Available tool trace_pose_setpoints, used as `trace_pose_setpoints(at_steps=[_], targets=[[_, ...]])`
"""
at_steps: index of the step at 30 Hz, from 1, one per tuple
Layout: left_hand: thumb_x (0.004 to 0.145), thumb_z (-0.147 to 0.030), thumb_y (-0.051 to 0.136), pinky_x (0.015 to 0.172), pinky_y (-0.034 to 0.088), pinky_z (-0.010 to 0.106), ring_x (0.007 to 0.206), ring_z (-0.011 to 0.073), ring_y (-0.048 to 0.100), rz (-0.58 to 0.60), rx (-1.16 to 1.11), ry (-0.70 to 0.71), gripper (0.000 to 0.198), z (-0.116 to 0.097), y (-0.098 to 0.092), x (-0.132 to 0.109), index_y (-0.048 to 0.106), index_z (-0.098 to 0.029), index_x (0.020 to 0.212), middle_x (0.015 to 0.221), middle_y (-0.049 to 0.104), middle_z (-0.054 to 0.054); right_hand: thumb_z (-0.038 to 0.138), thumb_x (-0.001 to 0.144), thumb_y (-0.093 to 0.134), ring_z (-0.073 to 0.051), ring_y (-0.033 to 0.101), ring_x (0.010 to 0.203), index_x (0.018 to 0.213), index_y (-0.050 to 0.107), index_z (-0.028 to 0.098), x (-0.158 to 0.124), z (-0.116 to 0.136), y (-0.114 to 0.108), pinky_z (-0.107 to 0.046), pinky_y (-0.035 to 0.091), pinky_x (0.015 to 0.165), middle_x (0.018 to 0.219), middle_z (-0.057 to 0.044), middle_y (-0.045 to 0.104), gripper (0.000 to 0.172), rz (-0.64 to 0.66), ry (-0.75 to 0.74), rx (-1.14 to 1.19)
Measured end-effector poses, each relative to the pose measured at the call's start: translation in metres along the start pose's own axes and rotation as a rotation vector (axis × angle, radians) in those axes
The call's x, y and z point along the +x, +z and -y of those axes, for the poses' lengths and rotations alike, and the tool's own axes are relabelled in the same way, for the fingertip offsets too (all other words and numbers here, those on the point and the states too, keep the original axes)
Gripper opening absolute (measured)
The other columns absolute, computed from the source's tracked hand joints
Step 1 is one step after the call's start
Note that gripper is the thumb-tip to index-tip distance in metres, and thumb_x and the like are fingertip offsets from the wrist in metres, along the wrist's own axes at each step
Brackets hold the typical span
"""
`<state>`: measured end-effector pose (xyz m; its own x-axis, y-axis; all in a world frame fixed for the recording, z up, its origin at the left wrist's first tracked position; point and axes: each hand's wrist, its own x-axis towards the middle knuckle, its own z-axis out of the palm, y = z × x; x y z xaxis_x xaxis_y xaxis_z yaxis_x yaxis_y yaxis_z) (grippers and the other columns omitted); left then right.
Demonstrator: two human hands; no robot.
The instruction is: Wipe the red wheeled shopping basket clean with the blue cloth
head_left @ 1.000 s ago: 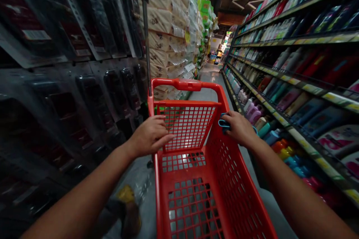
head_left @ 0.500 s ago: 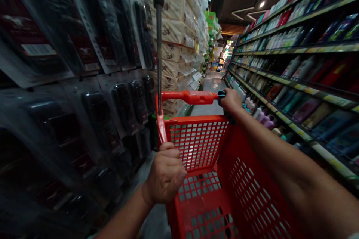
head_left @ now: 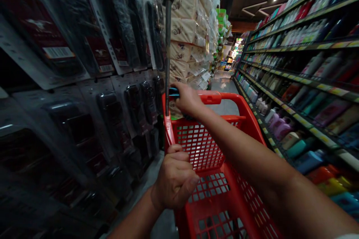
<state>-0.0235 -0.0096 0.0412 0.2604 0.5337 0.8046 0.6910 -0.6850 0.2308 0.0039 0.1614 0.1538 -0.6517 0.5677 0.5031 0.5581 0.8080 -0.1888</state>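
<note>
My left hand (head_left: 174, 177) is closed around the left rim of a red plastic shopping cart (head_left: 209, 145), low in the view. My right hand (head_left: 188, 99) reaches across the cart and is shut on a small blue object (head_left: 174, 92). Most of that object is hidden, so I cannot tell what it is. It sits just above the left end of the cart's red handle (head_left: 211, 98). A dark metal rod (head_left: 167, 52) rises from the cart's left corner, close to both hands.
Black goods in clear packs hang on a pegboard wall (head_left: 84, 63) at left. Plastic-wrapped tissue packs (head_left: 186, 30) are stacked beyond the cart. Shelves of bottles (head_left: 308, 101) line the right side, and a grey aisle floor (head_left: 224, 86) runs ahead.
My right hand has moved from the cart's right side across to its left, carrying the blue object. My left hand has gone from the mesh panel to gripping the left rim.
</note>
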Motion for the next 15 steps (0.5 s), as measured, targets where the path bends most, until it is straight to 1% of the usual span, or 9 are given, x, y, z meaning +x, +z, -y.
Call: trace_pose_setpoints(at_steps=[2, 4, 6, 8, 9, 10, 12, 13, 15], targets=[[0.102, -0.031, 0.026, 0.077, 0.031, 0.04, 0.057, 0.013, 0.037, -0.015, 0.013, 0.0, 0.049, 0.002, 0.001, 0.0, 0.036, -0.019, 0.056, 0.048, 0.042, -0.004, 0.012, 0.092, 0.047, -0.027, 0.058, 0.109, 0.138, 0.052, 0.017, -0.025, 0.017, 0.016, -0.04, 0.05, 0.095, 0.121, -0.012, 0.064, 0.046, -0.024, -0.046, 0.064], [0.102, -0.03, 0.028, 0.076, 0.031, 0.04, 0.056, 0.0133, 0.037, -0.046, 0.016, 0.007, 0.048, 0.004, 0.002, 0.0, 0.036, -0.02, 0.055, 0.047, 0.042, -0.003, 0.015, 0.096, 0.045, -0.027, 0.055, 0.112, 0.143, 0.049, 0.017, -0.061, 0.015, 0.027, -0.04, 0.048, 0.098, 0.124, -0.013, 0.061, 0.047, -0.062, -0.148, 0.044], [0.101, -0.028, 0.029, 0.075, 0.032, 0.04, 0.056, 0.0138, 0.038, -0.059, 0.014, 0.018, 0.047, 0.005, 0.001, 0.0, 0.036, -0.02, 0.056, 0.047, 0.043, -0.003, 0.018, 0.099, 0.046, -0.027, 0.053, 0.112, 0.143, 0.052, 0.022, -0.098, -0.009, 0.032, -0.04, 0.046, 0.1, 0.127, -0.012, 0.06, 0.045, -0.064, -0.305, -0.004], [0.1, -0.026, 0.03, 0.075, 0.033, 0.039, 0.056, 0.0139, 0.038, -0.043, 0.014, 0.022, 0.044, 0.005, -0.001, 0.0, 0.036, -0.02, 0.057, 0.048, 0.045, -0.003, 0.018, 0.099, 0.046, -0.026, 0.053, 0.108, 0.135, 0.06, 0.025, -0.128, -0.046, 0.032, -0.04, 0.045, 0.1, 0.126, -0.01, 0.062, 0.039, -0.042, -0.393, -0.068], [0.1, -0.026, 0.03, 0.076, 0.033, 0.039, 0.057, 0.0138, 0.038, -0.031, 0.014, 0.022, 0.043, 0.005, -0.002, 0.001, 0.036, -0.02, 0.057, 0.048, 0.046, -0.003, 0.015, 0.098, 0.046, -0.026, 0.053, 0.105, 0.131, 0.063, 0.024, -0.14, -0.065, 0.032, -0.04, 0.045, 0.098, 0.124, -0.01, 0.063, 0.038, -0.026, -0.38, -0.107], [0.1, -0.025, 0.031, 0.077, 0.033, 0.039, 0.056, 0.0136, 0.038, -0.025, 0.014, 0.019, 0.043, 0.005, -0.002, 0.001, 0.036, -0.02, 0.057, 0.048, 0.046, -0.003, 0.014, 0.097, 0.047, -0.026, 0.052, 0.103, 0.127, 0.065, 0.022, -0.149, -0.083, 0.032, -0.041, 0.045, 0.097, 0.121, -0.011, 0.063, 0.037, -0.027, -0.322, -0.131], [0.1, -0.026, 0.031, 0.079, 0.033, 0.039, 0.056, 0.0132, 0.037, -0.032, 0.009, 0.022, 0.043, 0.006, -0.001, 0.003, 0.034, -0.02, 0.057, 0.048, 0.046, -0.004, 0.01, 0.092, 0.05, -0.028, 0.052, 0.106, 0.123, 0.067, 0.019, -0.159, -0.104, 0.034, -0.041, 0.045, 0.097, 0.119, -0.013, 0.062, 0.037, -0.056, -0.174, -0.136], [0.1, -0.027, 0.032, 0.079, 0.034, 0.039, 0.055, 0.0131, 0.037, -0.038, 0.005, 0.026, 0.044, 0.007, 0.0, 0.004, 0.034, -0.02, 0.057, 0.047, 0.045, -0.004, 0.009, 0.089, 0.051, -0.028, 0.051, 0.108, 0.122, 0.067, 0.018, -0.16, -0.106, 0.036, -0.041, 0.045, 0.098, 0.119, -0.013, 0.061, 0.038, -0.08, -0.109, -0.118], [0.1, -0.028, 0.031, 0.079, 0.033, 0.039, 0.055, 0.0131, 0.036, -0.049, -0.002, 0.031, 0.044, 0.008, 0.004, 0.005, 0.034, -0.02, 0.056, 0.047, 0.044, -0.005, 0.006, 0.084, 0.052, -0.028, 0.051, 0.112, 0.122, 0.067, 0.018, -0.157, -0.096, 0.044, -0.041, 0.044, 0.101, 0.12, -0.013, 0.06, 0.042, -0.138, -0.038, -0.06]])
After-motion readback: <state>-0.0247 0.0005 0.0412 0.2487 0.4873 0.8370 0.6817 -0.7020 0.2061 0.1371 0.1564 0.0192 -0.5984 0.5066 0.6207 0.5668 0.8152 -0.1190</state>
